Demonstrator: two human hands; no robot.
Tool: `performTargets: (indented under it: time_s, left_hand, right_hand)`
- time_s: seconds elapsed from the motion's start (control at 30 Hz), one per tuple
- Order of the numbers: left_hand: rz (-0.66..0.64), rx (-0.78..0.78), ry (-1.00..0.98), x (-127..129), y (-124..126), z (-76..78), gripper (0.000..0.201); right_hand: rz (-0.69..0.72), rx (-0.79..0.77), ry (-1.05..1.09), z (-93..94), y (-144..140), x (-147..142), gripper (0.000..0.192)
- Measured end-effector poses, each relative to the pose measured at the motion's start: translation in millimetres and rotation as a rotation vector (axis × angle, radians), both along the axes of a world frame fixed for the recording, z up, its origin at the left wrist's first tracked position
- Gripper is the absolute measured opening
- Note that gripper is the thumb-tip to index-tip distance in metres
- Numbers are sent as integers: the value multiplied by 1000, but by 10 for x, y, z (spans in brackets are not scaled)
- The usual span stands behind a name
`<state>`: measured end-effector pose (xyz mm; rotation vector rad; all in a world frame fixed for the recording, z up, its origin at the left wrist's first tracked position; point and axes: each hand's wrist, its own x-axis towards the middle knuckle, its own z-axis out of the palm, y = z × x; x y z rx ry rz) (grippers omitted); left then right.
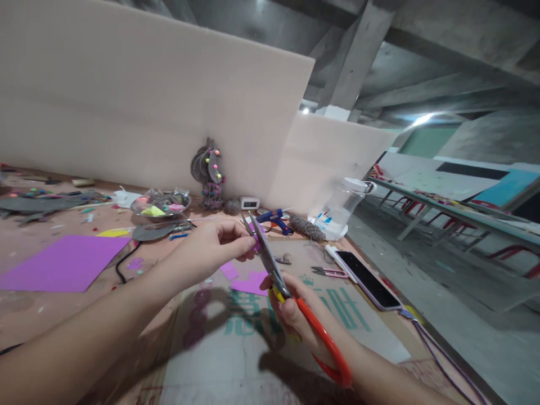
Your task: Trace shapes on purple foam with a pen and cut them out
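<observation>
My left hand [225, 239] pinches a small piece of purple paper [256, 243], which is mostly hidden behind my fingers and the blades. In my right hand [295, 306] is a pair of scissors [272, 264] with red and yellow handles, pointing up and away from me. Their blades stand slightly apart, right beside my left fingertips at the purple piece. Below the hands, purple paper scraps [250, 284] lie on a printed board [211, 360]. Further left rests a large purple sheet [63, 263].
A metal bowl [137, 209] of colourful bits, a blue glue gun [276, 219], grey yarn [307, 226] and a clear plastic jug [342, 205] stand along the back. At right lie pink thread snips [331, 272] and a phone [369, 280] near the table edge.
</observation>
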<state>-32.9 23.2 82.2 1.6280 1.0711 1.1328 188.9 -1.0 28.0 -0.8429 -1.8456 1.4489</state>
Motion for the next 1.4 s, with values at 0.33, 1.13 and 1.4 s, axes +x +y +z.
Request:
performTargets:
  time_s: [0.33,1.13,1.4]
  left_hand:
    - [0,70,12,25,-14,-48,24]
    - [-17,85,1,32,-18,-7,23]
    - [-18,32,-59,54,-28,-23,27]
  right_hand:
    - [26,58,-7,-3,69,29,61]
    - [-10,-8,12,-6,36,11,58]
    - [-36,-28,35,-16,6,-13,60]
